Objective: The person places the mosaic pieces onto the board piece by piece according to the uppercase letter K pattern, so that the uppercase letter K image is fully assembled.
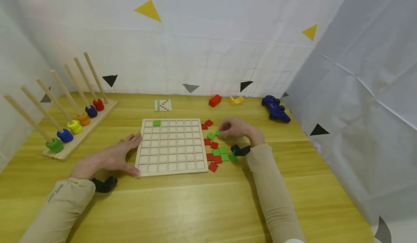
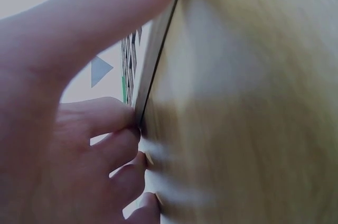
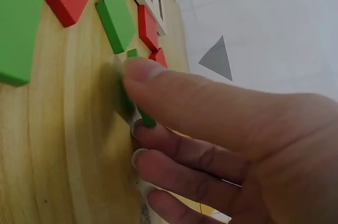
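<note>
A wooden grid board (image 1: 172, 174) lies on the table, with one green tile (image 1: 157, 123) in its top row. My left hand (image 1: 114, 157) rests along the board's left edge, thumb at the near corner and fingers spread toward the far side. In the left wrist view, fingertips touch the board's edge (image 2: 153, 60). To the right of the board, my right hand (image 1: 237, 128) pinches a green square tile (image 3: 146, 117) between thumb and forefinger, close over the table. Another green tile (image 3: 117, 21) lies just beyond the thumb, near red tiles (image 3: 148, 28).
Several loose red tiles (image 1: 213, 166) and green tiles (image 1: 223, 150) lie right of the board. A patterned card (image 1: 163, 105), a red block (image 1: 215, 100), a yellow piece (image 1: 236, 100) and a blue game controller (image 1: 275, 108) sit behind. At left stands a peg rack (image 1: 62, 154) with coloured rings.
</note>
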### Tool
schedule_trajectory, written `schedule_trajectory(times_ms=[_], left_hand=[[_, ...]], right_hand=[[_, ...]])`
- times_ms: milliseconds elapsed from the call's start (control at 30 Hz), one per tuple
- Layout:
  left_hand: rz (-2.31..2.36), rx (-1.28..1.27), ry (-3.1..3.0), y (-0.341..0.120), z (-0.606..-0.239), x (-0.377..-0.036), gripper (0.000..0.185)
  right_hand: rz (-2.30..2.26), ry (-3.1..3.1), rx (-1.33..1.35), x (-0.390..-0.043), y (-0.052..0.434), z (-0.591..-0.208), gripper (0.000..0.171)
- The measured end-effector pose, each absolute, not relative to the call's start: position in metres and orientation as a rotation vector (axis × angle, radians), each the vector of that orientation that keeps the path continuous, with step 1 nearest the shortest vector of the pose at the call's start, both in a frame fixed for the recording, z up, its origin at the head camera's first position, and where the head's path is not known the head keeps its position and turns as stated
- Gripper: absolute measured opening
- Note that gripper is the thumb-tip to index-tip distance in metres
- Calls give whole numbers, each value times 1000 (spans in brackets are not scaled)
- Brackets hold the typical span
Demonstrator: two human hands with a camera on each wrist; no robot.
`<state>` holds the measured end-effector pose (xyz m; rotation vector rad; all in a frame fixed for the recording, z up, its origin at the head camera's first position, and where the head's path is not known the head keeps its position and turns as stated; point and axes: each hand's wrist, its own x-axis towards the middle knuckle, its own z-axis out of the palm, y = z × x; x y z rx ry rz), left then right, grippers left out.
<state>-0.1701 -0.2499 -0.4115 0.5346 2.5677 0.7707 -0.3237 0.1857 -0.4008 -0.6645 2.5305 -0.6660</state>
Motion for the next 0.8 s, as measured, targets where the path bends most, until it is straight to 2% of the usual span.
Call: schedule_trajectory(times_ms=[267,567,800], left_hand=[[733,513,2561,-251,-411,-172,132],[739,526,2575,-252,-411,-170,131],[732,534,2586,-250,-411,-169,130]], right_hand=[[-769,2608,-793,-313,166,-382,32],[-801,2572,-1042,-299,92,-365,28],[-738,2543,-1119,-299,38,-374,27]])
